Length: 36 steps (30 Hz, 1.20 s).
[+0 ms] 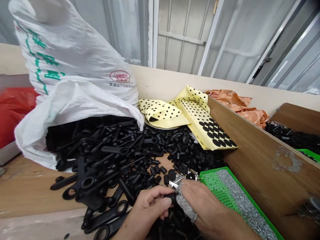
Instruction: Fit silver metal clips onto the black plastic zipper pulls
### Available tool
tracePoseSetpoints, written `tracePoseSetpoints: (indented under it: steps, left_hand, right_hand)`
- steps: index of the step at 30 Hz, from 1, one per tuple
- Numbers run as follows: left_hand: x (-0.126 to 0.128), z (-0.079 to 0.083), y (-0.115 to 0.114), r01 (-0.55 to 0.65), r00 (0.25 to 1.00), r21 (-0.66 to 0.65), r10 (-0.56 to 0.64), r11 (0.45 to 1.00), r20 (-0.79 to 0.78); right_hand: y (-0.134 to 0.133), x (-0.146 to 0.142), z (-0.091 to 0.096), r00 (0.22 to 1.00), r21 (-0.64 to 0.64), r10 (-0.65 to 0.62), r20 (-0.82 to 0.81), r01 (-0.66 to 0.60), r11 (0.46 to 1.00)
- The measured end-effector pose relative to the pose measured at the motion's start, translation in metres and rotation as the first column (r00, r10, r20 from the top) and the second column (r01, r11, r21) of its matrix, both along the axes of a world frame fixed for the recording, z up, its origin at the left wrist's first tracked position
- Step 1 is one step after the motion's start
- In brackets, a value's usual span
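My left hand pinches a small black plastic part between thumb and fingers. Against the part's right side is my right hand, its fingers curled and partly wrapped in grey, worn-looking material. What those fingers grip is hidden. Just beyond both hands lie small shiny metal pieces. Loose black caps and short cylinders are scattered ahead of the hands. To the left, a heap of long black plastic handles with ring ends spills across the wooden table.
A white woven sack stands open behind the heap. Yellow sheets with black round stickers lean by a wooden divider. Right of my hand, a green tray holds many small metal parts. Red plastic sits far left.
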<state>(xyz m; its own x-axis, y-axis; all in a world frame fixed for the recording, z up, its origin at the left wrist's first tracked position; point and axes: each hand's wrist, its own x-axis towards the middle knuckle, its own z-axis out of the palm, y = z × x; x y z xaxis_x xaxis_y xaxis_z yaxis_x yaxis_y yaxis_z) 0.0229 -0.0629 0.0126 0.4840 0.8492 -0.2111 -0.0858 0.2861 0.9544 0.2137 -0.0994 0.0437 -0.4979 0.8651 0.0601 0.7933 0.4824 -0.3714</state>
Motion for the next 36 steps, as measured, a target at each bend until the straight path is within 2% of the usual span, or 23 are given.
tracePoseSetpoints:
  steps: [5,8,10,12,15,17,19,21,23,27,29,31,33,36]
  left_hand:
    - [0.000,-0.003,-0.002,0.032,0.999,0.019,-0.031,0.999,-0.031]
    - [-0.001,-0.003,-0.005,0.011,0.997,0.097,-0.003,0.995,-0.083]
    - [-0.001,-0.002,-0.008,-0.002,0.989,0.208,0.033,0.978,-0.143]
    - [-0.001,-0.001,-0.010,0.023,0.979,0.366,0.053,0.930,-0.196]
    - [-0.002,-0.001,-0.014,0.006,0.971,0.572,0.132,0.820,-0.198]
    - [-0.002,-0.002,-0.016,-0.011,0.971,0.642,0.162,0.767,-0.177]
    - [-0.003,-0.002,-0.016,0.000,0.968,0.657,0.163,0.754,-0.188]
    - [-0.004,-0.003,-0.015,0.015,0.964,0.622,0.154,0.783,-0.217]
    - [-0.004,-0.003,-0.014,0.024,0.962,0.533,0.125,0.846,-0.242]
    - [-0.002,-0.004,-0.015,0.018,0.983,0.197,0.019,0.980,-0.183]
    - [-0.001,-0.004,-0.016,0.004,0.993,0.041,0.001,0.999,-0.114]
    - [0.000,-0.003,-0.017,-0.002,0.998,-0.037,0.000,0.999,-0.065]
    - [0.000,-0.003,-0.018,0.001,0.999,-0.060,-0.004,0.998,-0.043]
    - [-0.001,-0.004,-0.020,0.020,0.998,-0.040,-0.023,0.999,-0.065]
  right_hand:
    - [0.000,0.000,0.001,0.997,-0.103,0.009,-0.080,-0.018,0.995]
    - [-0.002,0.000,-0.001,0.983,-0.216,-0.079,-0.166,0.042,0.976]
    - [-0.005,-0.003,-0.005,0.944,-0.290,-0.177,-0.277,0.094,0.952]
    - [-0.008,-0.006,-0.009,0.884,-0.337,-0.258,-0.390,0.124,0.933]
    - [-0.011,-0.011,-0.015,0.823,-0.328,-0.299,-0.484,0.146,0.933]
    - [-0.012,-0.012,-0.016,0.831,-0.274,-0.274,-0.483,0.154,0.949]
    - [-0.013,-0.014,-0.014,0.875,-0.202,-0.225,-0.429,0.150,0.968]
    - [-0.012,-0.015,-0.012,0.924,-0.137,-0.147,-0.353,0.105,0.985]
    - [-0.010,-0.016,-0.012,0.954,-0.081,-0.073,-0.289,0.051,0.995]
    - [-0.006,-0.013,-0.021,0.981,0.026,0.013,-0.195,-0.008,1.000]
    - [-0.006,-0.010,-0.025,0.989,0.086,0.052,-0.137,-0.040,0.995]
    - [-0.006,-0.008,-0.026,0.992,0.155,0.088,-0.090,-0.074,0.985]
    - [-0.006,-0.007,-0.026,0.992,0.191,0.106,-0.069,-0.091,0.977]
    - [-0.008,-0.009,-0.026,0.994,0.158,0.075,-0.086,-0.060,0.986]
